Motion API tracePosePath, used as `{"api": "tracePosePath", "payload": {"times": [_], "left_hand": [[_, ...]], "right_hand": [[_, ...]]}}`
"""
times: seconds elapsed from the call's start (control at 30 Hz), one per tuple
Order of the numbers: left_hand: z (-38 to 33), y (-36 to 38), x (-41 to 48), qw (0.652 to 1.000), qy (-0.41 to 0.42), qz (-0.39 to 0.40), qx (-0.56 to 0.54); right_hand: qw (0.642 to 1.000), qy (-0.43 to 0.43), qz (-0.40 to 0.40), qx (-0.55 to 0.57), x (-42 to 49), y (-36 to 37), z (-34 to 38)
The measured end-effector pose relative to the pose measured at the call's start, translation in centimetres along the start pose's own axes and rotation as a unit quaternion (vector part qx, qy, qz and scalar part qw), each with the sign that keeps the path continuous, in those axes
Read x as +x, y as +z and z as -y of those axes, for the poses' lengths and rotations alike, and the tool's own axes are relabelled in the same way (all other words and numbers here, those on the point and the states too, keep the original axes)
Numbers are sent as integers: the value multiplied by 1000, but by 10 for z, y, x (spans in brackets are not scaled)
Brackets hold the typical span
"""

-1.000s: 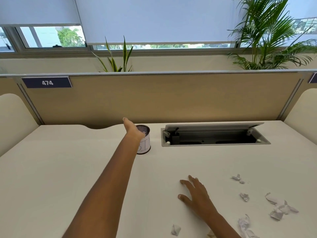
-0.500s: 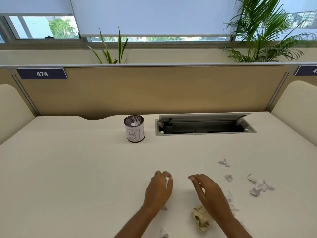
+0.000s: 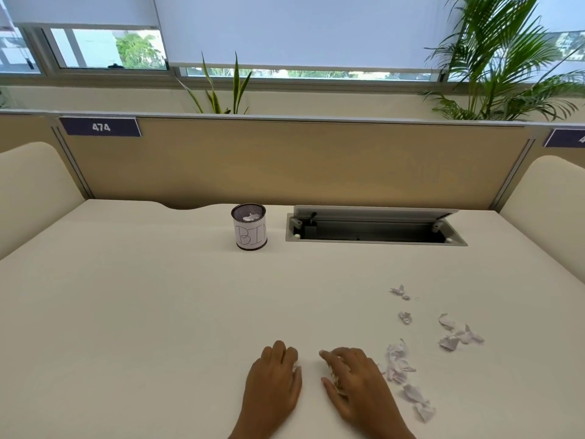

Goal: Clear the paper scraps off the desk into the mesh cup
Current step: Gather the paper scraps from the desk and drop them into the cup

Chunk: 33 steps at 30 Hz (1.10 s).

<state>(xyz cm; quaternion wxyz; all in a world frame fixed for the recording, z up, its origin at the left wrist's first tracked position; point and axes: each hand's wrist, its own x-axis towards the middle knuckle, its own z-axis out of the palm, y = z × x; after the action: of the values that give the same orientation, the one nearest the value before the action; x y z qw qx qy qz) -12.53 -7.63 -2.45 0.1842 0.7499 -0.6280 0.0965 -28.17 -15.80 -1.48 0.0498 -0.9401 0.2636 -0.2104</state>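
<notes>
Both have dropped to the desk (image 3: pixel 158 312) — left hand (image 3: pixel 272 380), grip curled on a white scrap (image 3: pixel 296 367), right hand (image 3: pixel 356 383) clamping a crumpled wad (image 3: pixel 331 372) (many more remain) — next load for the mesh cup (image 3: pixel 249 228).

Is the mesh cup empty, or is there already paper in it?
Not empty. The cup stands upright, and white scraps show inside its rim.

open cable hatch (image 3: pixel 373 214), tan partition (image 3: pixel 285 163), 474 sign (image 3: pixel 100 127), snake plant (image 3: pixel 235 87), palm (image 3: pixel 497 61)
</notes>
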Motion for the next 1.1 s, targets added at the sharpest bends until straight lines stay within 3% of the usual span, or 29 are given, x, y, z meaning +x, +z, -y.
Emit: {"api": "tracePosePath", "payload": {"times": [0.17,0.3,0.37,0.43,0.5,0.57,0.7,0.77,0.8,0.87,0.93,1.0,1.1], "left_hand": [[-2,5,12,996,-29,-50,61],[-1,5,17,996,-72,-5,45],[-2,4,21,993,-119,12,-13],[-2,3,28,962,-228,-2,-152],[-2,1,36,891,-313,-20,-330],[-8,-4,45,787,-392,-20,-476],[-20,-9,54,503,-524,39,-686],[-19,-12,59,373,-507,57,-774],[-20,-14,62,328,-481,59,-811],[-22,-17,69,295,-436,48,-849],[-23,-20,77,325,-419,23,-848],[-17,-22,80,266,-403,11,-876],[7,-14,88,221,-428,44,-875]], "right_hand": [[989,97,-22,114,9,3,-2],[945,202,-50,254,20,1,1],[912,251,-56,319,27,-1,2],[868,296,-55,394,35,-1,3],[821,336,-69,457,45,-2,7],[792,354,-87,489,56,-2,14],[821,304,-120,468,76,-2,31],[839,277,-132,449,85,-2,41],[850,265,-131,436,89,-1,46],[878,241,-111,399,96,2,53],[906,220,-68,356,101,7,57],[921,211,-41,324,106,11,58],[936,190,-82,285,113,12,52]]}}
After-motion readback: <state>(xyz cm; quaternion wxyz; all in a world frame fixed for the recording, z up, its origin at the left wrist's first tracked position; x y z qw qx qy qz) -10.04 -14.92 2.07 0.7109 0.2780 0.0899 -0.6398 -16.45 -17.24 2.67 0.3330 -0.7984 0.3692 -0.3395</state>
